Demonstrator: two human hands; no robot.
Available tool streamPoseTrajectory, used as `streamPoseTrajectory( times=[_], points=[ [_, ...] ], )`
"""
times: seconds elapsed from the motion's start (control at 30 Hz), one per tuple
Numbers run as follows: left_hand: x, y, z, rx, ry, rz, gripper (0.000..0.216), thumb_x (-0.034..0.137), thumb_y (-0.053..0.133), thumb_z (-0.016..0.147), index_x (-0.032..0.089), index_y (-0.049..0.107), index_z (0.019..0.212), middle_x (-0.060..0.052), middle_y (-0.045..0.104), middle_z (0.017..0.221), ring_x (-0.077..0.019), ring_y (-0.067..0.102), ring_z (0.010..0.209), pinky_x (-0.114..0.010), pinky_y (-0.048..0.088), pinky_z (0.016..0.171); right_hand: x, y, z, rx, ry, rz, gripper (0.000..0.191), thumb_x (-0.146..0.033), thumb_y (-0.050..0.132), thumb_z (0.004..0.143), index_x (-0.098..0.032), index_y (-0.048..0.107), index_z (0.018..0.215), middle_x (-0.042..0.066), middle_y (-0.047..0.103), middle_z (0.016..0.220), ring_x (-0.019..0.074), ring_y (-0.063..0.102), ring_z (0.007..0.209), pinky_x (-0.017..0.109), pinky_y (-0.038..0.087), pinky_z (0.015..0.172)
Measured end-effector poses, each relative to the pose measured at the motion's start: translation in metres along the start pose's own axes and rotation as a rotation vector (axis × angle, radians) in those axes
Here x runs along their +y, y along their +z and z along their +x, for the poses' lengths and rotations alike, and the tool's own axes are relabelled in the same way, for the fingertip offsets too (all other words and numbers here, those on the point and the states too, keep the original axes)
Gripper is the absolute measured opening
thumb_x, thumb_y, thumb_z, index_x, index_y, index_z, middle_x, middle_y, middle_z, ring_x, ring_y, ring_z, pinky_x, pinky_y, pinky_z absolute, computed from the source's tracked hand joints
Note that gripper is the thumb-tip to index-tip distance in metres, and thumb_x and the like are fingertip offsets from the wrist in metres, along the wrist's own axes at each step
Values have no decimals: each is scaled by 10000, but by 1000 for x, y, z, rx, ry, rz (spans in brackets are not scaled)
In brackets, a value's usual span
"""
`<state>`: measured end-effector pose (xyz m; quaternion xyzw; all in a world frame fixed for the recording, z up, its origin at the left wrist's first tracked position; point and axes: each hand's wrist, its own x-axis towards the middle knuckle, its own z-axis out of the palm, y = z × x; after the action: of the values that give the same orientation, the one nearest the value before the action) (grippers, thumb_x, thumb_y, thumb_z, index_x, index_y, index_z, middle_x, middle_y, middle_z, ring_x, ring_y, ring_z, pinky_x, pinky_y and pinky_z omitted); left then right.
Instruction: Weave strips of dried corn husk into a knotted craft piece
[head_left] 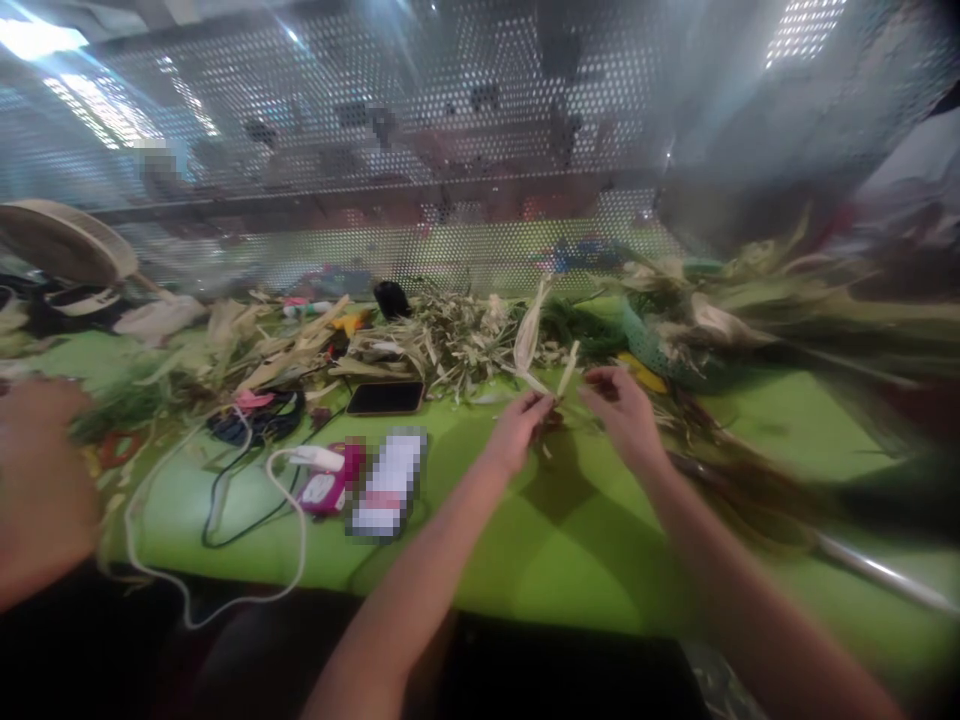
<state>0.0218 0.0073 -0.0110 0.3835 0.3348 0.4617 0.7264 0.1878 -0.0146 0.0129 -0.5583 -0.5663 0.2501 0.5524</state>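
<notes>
My left hand [525,425] is closed in a pinch above the green tabletop. It grips dried corn husk: a pale husk strip [568,370] stands up from the fingertips, and a broader husk leaf [528,335] rises just behind them. Short ends poke out below the fingers. To the right, my right hand [622,410] hovers a little apart from the strip. Its fingers are loosely curved and parted, and nothing shows between them. Behind both hands lies a heap of dried husk pieces [465,340].
A black phone [385,398], a blurred-out phone [390,485] and a magenta box [330,480] with a white cable [300,560] lie left. A green basket [649,340] with husks stands right, near a metal rod [885,575]. Another person's arm [45,480] shows far left. Perforated metal panels [450,120] close the back.
</notes>
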Motion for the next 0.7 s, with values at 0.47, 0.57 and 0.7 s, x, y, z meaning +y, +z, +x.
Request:
streamPoseTrajectory(
  times=[0.47,0.57,0.7],
  points=[
    [-9,7,2,72,35,-251,351,269,847,623,152,625,868,-31,708,834,-150,664,790,-273,486,729,3,29,-25,-67,-324,-574,74,-246,662,796,-197,619,760,47,664,765,209,570,741,305,380,661],
    [-10,5,1,86,17,-198,324,287,830,660,161,631,882,-36,719,878,-137,657,771,-259,478,704,1,26,-25,-63,-281,-565,81,-241,612,825,-198,643,764,49,683,771,206,586,743,296,379,665],
    [-7,7,-1,62,73,-125,279,292,822,672,162,634,831,-38,720,865,-144,654,785,-272,490,737,-6,23,-25,-110,-168,-477,143,-265,577,845,-198,665,754,32,686,750,175,570,668,275,351,613]
  ],
)
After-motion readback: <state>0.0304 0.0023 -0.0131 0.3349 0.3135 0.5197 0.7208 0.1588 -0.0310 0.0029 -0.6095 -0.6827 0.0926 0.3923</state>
